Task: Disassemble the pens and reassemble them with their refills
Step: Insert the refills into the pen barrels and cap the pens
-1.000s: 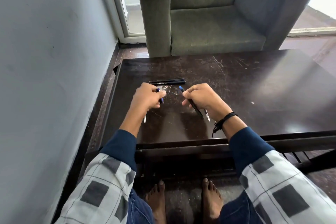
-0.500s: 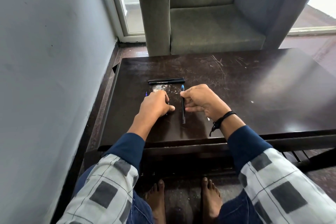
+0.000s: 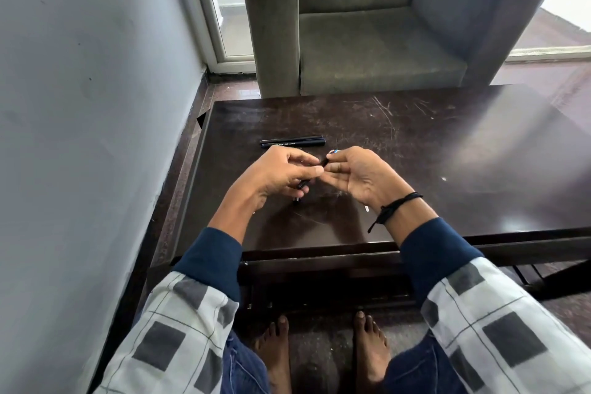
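My left hand (image 3: pixel 278 176) and my right hand (image 3: pixel 361 176) are raised a little above the dark table (image 3: pixel 447 153), fingertips meeting. Between them they hold a black pen (image 3: pixel 323 163) at a slant. Its lower end (image 3: pixel 302 186) sticks out below my left fingers, and a blue end (image 3: pixel 332 152) shows at my right fingertips. My left fingers curl round the barrel while my right hand, palm up, pinches the upper end. Two more black pens (image 3: pixel 292 141) lie side by side on the table just beyond my hands.
A small white piece (image 3: pixel 366 208) lies on the table by my right wrist. A grey armchair (image 3: pixel 367 41) stands behind the table and a wall (image 3: pixel 96 105) runs along the left. My bare feet (image 3: pixel 319 345) are under the table's near edge.
The pen that lay on the table between my hands is now lifted and held by both. Both hands rose and turned, the right one palm up.
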### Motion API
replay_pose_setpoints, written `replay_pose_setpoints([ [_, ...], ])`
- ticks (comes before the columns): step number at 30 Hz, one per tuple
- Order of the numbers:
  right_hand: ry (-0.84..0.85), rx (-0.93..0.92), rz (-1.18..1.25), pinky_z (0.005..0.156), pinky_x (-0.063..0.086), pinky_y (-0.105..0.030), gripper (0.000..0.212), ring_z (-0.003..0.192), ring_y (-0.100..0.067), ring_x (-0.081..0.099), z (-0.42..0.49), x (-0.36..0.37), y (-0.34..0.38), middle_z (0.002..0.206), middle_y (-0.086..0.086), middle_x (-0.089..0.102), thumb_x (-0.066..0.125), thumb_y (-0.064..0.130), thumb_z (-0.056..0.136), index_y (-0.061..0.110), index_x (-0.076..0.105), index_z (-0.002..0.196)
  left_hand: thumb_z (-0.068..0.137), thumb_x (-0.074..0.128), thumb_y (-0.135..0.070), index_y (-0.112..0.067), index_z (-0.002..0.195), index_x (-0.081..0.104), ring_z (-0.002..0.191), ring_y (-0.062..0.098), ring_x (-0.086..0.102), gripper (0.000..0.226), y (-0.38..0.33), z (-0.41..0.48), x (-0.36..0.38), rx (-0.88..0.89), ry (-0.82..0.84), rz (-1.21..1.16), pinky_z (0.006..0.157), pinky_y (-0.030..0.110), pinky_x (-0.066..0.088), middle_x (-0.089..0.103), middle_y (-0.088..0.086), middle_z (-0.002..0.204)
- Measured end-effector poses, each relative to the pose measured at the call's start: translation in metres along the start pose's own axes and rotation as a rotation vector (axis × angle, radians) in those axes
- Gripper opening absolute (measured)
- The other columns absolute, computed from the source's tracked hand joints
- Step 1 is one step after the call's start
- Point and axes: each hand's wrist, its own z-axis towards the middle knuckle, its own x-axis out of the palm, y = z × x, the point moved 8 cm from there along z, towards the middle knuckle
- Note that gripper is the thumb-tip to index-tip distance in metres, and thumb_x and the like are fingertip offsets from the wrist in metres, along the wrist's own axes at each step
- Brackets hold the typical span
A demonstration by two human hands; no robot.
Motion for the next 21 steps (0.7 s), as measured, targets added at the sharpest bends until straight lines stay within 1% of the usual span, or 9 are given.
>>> replay_pose_setpoints([
  [2, -0.003, -0.002, 0.013, 0.054, 0.061, -0.03, 0.008, 0.052, -0.025, 0.071, 0.0, 0.0, -0.001, 0.072, -0.02, 0.066, 0.05, -0.006, 0.096, -0.001, 0.056, 0.093, 0.085, 0.074, -0.002, -0.004, 0.107, 0.074, 0.056, 0.012, 0.06, 0.022, -0.005, 0.001, -0.005, 0.043, -0.035, -0.009, 0.053, 0.021, 0.051, 0.069, 0.01, 0.074],
  [3, -0.002, -0.001, 0.018, 0.056, 0.062, -0.031, 0.007, 0.056, -0.027, 0.072, -0.001, 0.001, -0.001, 0.076, -0.022, 0.067, 0.051, -0.007, 0.096, -0.002, 0.056, 0.095, 0.085, 0.072, 0.0, -0.003, 0.103, 0.075, 0.055, 0.011, 0.058, 0.019, -0.008, 0.001, -0.009, 0.06, -0.066, 0.0, 0.052, 0.019, 0.049, 0.069, 0.011, 0.073],
  [5, -0.008, -0.002, 0.025, 0.057, 0.062, -0.032, 0.007, 0.062, -0.03, 0.074, -0.001, 0.0, 0.0, 0.087, -0.026, 0.068, 0.055, -0.006, 0.095, -0.004, 0.058, 0.101, 0.086, 0.069, -0.001, -0.003, 0.097, 0.078, 0.053, 0.01, 0.055, 0.014, -0.01, 0.001, -0.02, 0.082, -0.143, 0.005, 0.051, 0.017, 0.047, 0.069, 0.011, 0.071],
  [8, -0.01, -0.008, 0.002, 0.059, 0.063, -0.029, 0.012, 0.07, -0.027, 0.073, 0.0, -0.002, 0.0, 0.087, -0.022, 0.069, 0.063, -0.005, 0.093, -0.008, 0.064, 0.105, 0.086, 0.068, -0.003, -0.004, 0.092, 0.078, 0.052, 0.008, 0.055, 0.012, -0.011, 0.0, -0.039, 0.117, -0.274, -0.043, 0.053, 0.017, 0.045, 0.069, 0.01, 0.069],
  [10, 0.019, -0.012, 0.006, 0.064, 0.063, -0.028, 0.012, 0.073, -0.024, 0.072, 0.0, 0.0, 0.0, 0.086, -0.019, 0.07, 0.065, -0.005, 0.092, -0.009, 0.068, 0.103, 0.084, 0.073, -0.002, -0.003, 0.094, 0.077, 0.055, 0.01, 0.059, 0.011, -0.01, -0.002, -0.047, 0.151, -0.331, -0.129, 0.056, 0.019, 0.049, 0.069, 0.011, 0.069],
  [13, 0.071, -0.028, 0.08, 0.068, 0.063, -0.026, 0.008, 0.073, -0.02, 0.073, 0.0, 0.003, 0.002, 0.086, -0.017, 0.072, 0.065, -0.007, 0.092, -0.007, 0.07, 0.097, 0.08, 0.079, -0.004, -0.002, 0.101, 0.073, 0.06, 0.015, 0.064, 0.021, -0.01, -0.004, -0.056, 0.182, -0.38, -0.313, 0.058, 0.022, 0.055, 0.071, 0.012, 0.072],
  [15, 0.102, -0.036, 0.13, 0.067, 0.062, -0.024, 0.008, 0.071, -0.019, 0.075, -0.001, 0.005, 0.003, 0.086, -0.017, 0.073, 0.064, -0.007, 0.092, -0.007, 0.071, 0.096, 0.083, 0.077, -0.005, -0.003, 0.101, 0.073, 0.064, 0.016, 0.066, 0.019, -0.008, -0.003, -0.057, 0.176, -0.381, -0.425, 0.062, 0.023, 0.058, 0.071, 0.01, 0.076],
  [17, 0.126, -0.041, 0.149, 0.067, 0.062, -0.023, 0.01, 0.071, -0.018, 0.076, -0.002, 0.007, 0.003, 0.087, -0.018, 0.074, 0.063, -0.007, 0.092, -0.008, 0.071, 0.098, 0.087, 0.073, -0.007, -0.002, 0.102, 0.073, 0.071, 0.02, 0.072, 0.016, -0.007, -0.002, -0.049, 0.144, -0.317, -0.492, 0.068, 0.027, 0.061, 0.073, 0.012, 0.083],
  [21, 0.138, -0.02, 0.146, 0.069, 0.063, -0.025, 0.01, 0.076, -0.021, 0.076, -0.002, 0.009, 0.001, 0.088, -0.018, 0.076, 0.065, -0.001, 0.094, -0.006, 0.071, 0.1, 0.095, 0.063, -0.011, 0.0, 0.105, 0.069, 0.081, 0.026, 0.076, 0.016, -0.01, -0.002, -0.031, 0.121, -0.206, -0.482, 0.074, 0.031, 0.063, 0.074, 0.02, 0.097],
])
